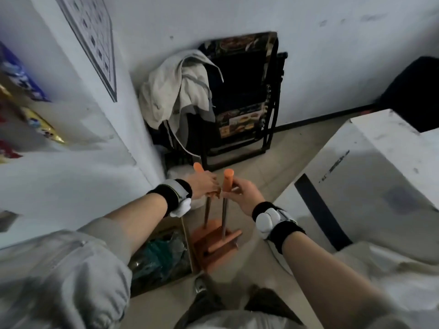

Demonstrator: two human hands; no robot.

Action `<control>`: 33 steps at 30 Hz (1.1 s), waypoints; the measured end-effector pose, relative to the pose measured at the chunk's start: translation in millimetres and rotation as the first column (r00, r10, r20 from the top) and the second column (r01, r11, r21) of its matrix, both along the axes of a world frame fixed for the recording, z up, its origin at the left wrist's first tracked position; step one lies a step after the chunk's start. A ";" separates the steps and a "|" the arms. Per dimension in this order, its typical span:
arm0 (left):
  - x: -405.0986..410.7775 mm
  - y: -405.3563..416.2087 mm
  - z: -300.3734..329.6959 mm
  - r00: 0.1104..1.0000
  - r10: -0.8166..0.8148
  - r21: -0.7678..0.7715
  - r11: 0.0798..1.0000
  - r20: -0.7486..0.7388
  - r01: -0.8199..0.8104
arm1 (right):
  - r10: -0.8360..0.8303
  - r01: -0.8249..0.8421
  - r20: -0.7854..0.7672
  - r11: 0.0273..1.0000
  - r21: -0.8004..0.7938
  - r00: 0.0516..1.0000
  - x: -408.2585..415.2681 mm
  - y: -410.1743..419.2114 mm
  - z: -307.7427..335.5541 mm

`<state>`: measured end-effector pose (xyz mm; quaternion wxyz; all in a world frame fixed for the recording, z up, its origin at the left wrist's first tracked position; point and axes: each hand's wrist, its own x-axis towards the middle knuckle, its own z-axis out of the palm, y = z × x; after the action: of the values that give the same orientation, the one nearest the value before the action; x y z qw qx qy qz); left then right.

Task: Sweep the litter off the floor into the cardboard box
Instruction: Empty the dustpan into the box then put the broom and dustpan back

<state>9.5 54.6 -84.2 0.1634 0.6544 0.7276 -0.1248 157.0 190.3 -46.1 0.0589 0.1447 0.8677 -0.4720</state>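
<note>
Two upright metal poles with orange grips stand side by side in front of me. My left hand (pixel 204 186) is shut on the left grip, which belongs to the orange dustpan (pixel 211 248) resting on the floor. My right hand (pixel 244 193) holds the right grip of the broom (pixel 227 179), whose orange head lies across the dustpan. The cardboard box (pixel 186 236) sits on the floor just left of the dustpan, with green and clear plastic litter (pixel 159 257) inside it.
A white wall runs along the left. In the far corner stands a folded dark chair (pixel 247 96) with a pale cloth (pixel 175 89) draped over it. A white counter (pixel 370 167) fills the right side. My shoe (pixel 200 284) is near the box.
</note>
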 end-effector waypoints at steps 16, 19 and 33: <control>6.7 -35.8 -82.9 0.954 0.296 0.225 0.933 -0.035 -0.281 | -0.028 0.024 0.106 0.999 0.042 0.994 -28.8 -29.1 -69.4; -5.1 -41.8 -99.6 0.953 0.294 0.261 0.916 0.074 -0.303 | -0.008 -0.002 0.134 0.997 0.076 0.991 -29.5 -31.7 -76.0; -15.5 -42.4 -118.2 0.605 0.611 0.150 0.630 0.511 -0.762 | 0.034 -0.043 0.083 0.994 0.104 0.996 -65.5 -38.3 -73.0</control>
<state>-6.0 12.2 -202.4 0.2283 0.3455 0.8824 0.2231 91.5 152.0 -119.1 0.0956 0.1498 0.8909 -0.4180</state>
